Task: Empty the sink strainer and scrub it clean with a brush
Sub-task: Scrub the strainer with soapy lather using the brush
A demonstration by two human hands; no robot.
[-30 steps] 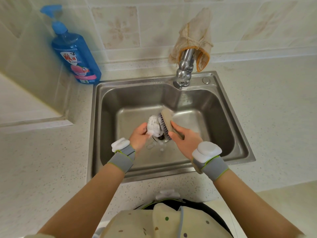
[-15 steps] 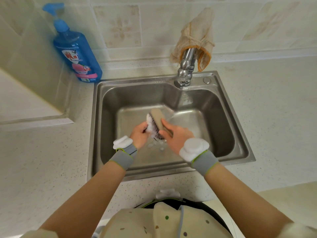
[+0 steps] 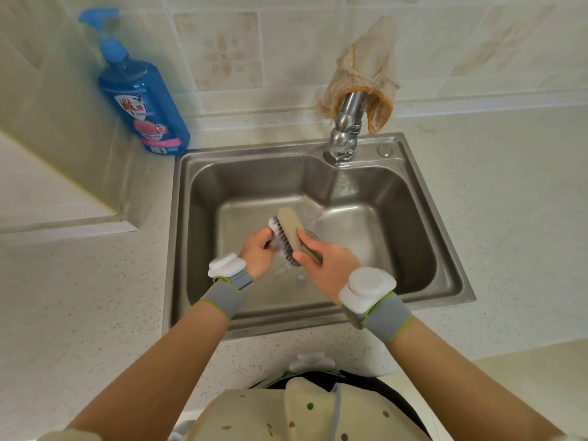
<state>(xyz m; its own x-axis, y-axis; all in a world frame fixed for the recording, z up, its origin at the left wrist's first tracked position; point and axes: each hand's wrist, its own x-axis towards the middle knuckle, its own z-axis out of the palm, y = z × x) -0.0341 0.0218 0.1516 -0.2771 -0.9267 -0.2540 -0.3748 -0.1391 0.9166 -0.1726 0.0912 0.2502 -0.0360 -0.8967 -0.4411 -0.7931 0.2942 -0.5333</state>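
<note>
Over the middle of the steel sink (image 3: pixel 413 218), my left hand (image 3: pixel 257 253) grips the small white sink strainer (image 3: pixel 272 225), which is mostly hidden behind the brush and my fingers. My right hand (image 3: pixel 327 265) holds a scrubbing brush (image 3: pixel 291 232) with a tan wooden back and dark bristles. The bristles press against the strainer's right side. Both wrists carry grey bands with white pods.
A blue pump bottle of dish soap (image 3: pixel 143 103) stands on the counter at the sink's back left corner. The steel tap (image 3: pixel 345 128) at the back rim has a beige cloth (image 3: pixel 362 68) draped over it. Speckled counter (image 3: pixel 509 202) surrounds the sink.
Both hands have shifted left and a little away from me with the brush and strainer. The brush has slid across the strainer and now covers most of it.
</note>
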